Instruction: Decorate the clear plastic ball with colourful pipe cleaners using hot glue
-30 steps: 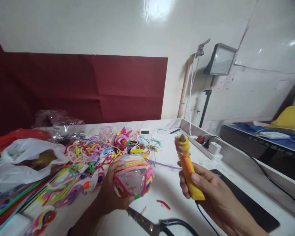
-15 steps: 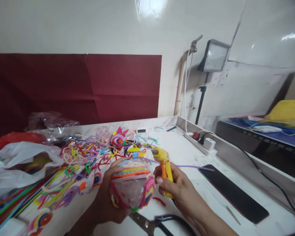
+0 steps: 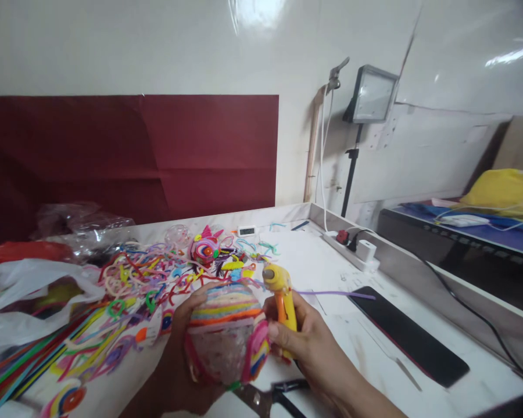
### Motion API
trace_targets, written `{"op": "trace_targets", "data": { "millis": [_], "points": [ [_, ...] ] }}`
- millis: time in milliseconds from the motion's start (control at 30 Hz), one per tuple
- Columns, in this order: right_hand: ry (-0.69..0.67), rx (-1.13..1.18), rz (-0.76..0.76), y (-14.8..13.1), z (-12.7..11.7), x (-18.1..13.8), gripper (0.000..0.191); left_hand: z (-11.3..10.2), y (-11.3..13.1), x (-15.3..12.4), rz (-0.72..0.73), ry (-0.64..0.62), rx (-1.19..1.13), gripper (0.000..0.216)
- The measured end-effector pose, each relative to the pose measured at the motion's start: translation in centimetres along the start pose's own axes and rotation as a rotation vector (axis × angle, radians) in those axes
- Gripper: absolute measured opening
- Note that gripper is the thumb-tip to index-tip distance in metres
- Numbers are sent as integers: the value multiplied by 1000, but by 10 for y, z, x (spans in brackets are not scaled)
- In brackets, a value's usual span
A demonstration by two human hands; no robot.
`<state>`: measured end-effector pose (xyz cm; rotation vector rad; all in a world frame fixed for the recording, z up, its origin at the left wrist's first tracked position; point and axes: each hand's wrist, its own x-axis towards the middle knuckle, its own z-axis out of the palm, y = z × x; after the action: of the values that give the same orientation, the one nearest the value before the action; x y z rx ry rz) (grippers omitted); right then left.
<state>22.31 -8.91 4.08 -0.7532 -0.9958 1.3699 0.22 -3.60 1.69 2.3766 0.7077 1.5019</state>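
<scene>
My left hand (image 3: 181, 354) cups a clear ball (image 3: 225, 335) wrapped in coloured fuzzy strips, held above the white table (image 3: 326, 273). My right hand (image 3: 307, 342) grips a yellow and orange glue gun (image 3: 281, 296), upright, its nozzle end level with the ball's upper right side. The gun's body is right beside the ball; whether the two touch I cannot tell. A purple fuzzy wire (image 3: 335, 294) lies on the table just behind the gun.
A heap of coloured fuzzy wires (image 3: 135, 278) and plastic bags (image 3: 21, 296) fill the left. Scissors (image 3: 270, 397) lie under my hands. A black phone (image 3: 407, 335) lies at right, a power strip (image 3: 353, 247) and small digital clock (image 3: 246, 231) behind.
My right hand has brought the glue gun left from open space to the ball's right side. The left hand has kept the ball, shifting slightly lower and left in view.
</scene>
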Motion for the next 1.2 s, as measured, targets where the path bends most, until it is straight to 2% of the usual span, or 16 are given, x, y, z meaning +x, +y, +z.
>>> {"op": "trace_targets", "data": {
  "millis": [200, 367, 467, 600, 867, 1100, 1200],
  "points": [
    [12, 0, -4, 2, 1, 0, 53, 2, 5, 2, 4, -22, -85, 104],
    [93, -22, 17, 4, 1, -2, 48, 7, 6, -2, -69, -34, -163, 109],
    [129, -64, 33, 4, 0, -4, 48, 9, 10, -1, -79, -6, -221, 102],
    [191, -120, 67, 4, 0, -4, 50, 10, 18, 6, -126, -64, -379, 101],
    [293, -152, 39, 5, 5, -3, 52, 14, 14, 1, -152, -13, -534, 97],
    [251, -166, 54, 6, 4, -1, 51, 15, 7, -3, -177, 32, -506, 93],
    [251, -209, 12, 4, 6, 0, 47, 16, 5, -4, -159, 56, -506, 94]
  ]
}}
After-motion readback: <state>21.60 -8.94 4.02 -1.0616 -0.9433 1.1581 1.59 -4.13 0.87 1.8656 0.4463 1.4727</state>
